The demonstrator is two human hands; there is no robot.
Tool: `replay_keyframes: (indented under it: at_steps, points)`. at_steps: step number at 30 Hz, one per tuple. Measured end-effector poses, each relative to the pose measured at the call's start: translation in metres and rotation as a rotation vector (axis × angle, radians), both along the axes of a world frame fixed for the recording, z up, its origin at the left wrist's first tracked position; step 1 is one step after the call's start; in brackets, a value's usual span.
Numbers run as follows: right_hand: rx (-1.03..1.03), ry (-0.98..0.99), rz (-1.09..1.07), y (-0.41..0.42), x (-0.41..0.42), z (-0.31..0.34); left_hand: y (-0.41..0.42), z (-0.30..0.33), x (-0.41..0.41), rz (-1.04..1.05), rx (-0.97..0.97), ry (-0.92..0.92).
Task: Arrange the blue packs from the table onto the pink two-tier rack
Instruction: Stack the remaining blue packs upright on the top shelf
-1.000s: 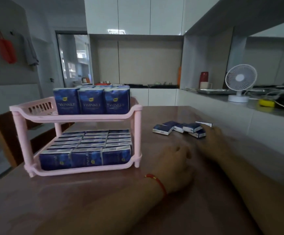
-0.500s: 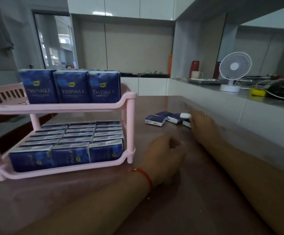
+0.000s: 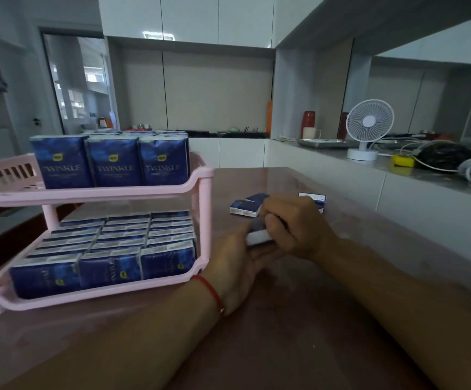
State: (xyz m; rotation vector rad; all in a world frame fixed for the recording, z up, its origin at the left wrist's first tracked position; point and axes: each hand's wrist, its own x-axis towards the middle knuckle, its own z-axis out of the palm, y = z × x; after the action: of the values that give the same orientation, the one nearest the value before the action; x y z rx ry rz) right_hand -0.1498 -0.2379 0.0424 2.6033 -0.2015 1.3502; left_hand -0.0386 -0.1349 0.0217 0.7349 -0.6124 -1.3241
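Observation:
The pink two-tier rack [image 3: 197, 180] stands on the left of the brown table [image 3: 299, 333]. Blue packs [image 3: 111, 161] stand upright on its upper tier, and several more [image 3: 107, 270] fill the lower tier. A few loose blue packs [image 3: 244, 208] lie on the table behind my hands. My right hand [image 3: 293, 226] grips one blue pack [image 3: 258, 236] from above, right of the rack. My left hand [image 3: 240, 263], with a red string at the wrist, lies palm up under that pack and touches it.
A low white wall with a grey ledge borders the table on the right. On the ledge stand a white fan [image 3: 368, 130], a yellow object [image 3: 403, 160], cables and a metal tray [image 3: 323, 142]. Kitchen counters lie behind.
My right hand has picked a pack from the loose pile and brought it back toward me. My left hand has turned palm up and risen to meet it.

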Motion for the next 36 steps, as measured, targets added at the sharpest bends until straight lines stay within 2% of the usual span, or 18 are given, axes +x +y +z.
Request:
replay_keyframes:
  at_steps: [2,4,5,7,8,11,13,17,22,25,27,29,30,32,33,36]
  points:
    - [0.134,-0.108,-0.025,-0.006,0.002,0.0,-0.005,-0.002,0.0,0.062,0.015,-0.021]
    - [0.285,-0.207,-0.262,-0.028,-0.001,-0.001,-0.007,-0.002,-0.003,0.113,0.037,-0.113]
    - [0.371,-0.187,-0.434,-0.048,-0.008,-0.007,-0.008,-0.002,-0.005,0.126,0.042,-0.157]
    - [0.544,0.026,-0.699,-0.083,-0.028,-0.024,-0.008,-0.003,-0.009,0.121,0.048,-0.226]
    - [0.604,0.165,-0.741,-0.095,-0.037,-0.031,-0.008,-0.003,-0.01,0.113,0.053,-0.247]
    - [0.7,0.342,-0.737,-0.114,-0.044,-0.044,-0.01,-0.004,-0.008,0.104,0.065,-0.27]
    - [0.728,0.313,-0.742,-0.125,-0.041,-0.048,-0.01,-0.004,-0.008,0.103,0.06,-0.283]
    - [0.612,0.187,-0.711,-0.102,-0.035,-0.028,-0.008,-0.002,-0.01,0.118,0.051,-0.299]
    - [0.673,0.24,-0.727,-0.104,-0.045,-0.021,-0.007,-0.002,-0.011,0.136,0.051,-0.322]
    - [0.832,0.276,-0.783,-0.099,-0.052,-0.017,-0.007,-0.003,-0.011,0.142,0.038,-0.325]
    - [0.939,0.192,-0.655,-0.088,-0.057,-0.004,-0.007,-0.003,-0.011,0.145,0.04,-0.313]
    - [1.085,0.072,-0.338,-0.07,-0.061,0.015,-0.008,-0.004,-0.009,0.135,0.04,-0.281]
    - [1.142,0.079,-0.16,-0.059,-0.064,0.027,-0.008,-0.004,-0.009,0.126,0.04,-0.258]
    - [1.163,0.249,0.082,-0.038,-0.065,0.046,-0.009,-0.002,-0.008,0.1,0.039,-0.212]
    - [1.133,0.359,0.13,-0.031,-0.062,0.052,-0.009,-0.002,-0.005,0.082,0.036,-0.212]
    - [1.013,0.59,0.054,-0.011,-0.042,0.054,-0.007,-0.001,-0.002,0.002,-0.004,-0.286]
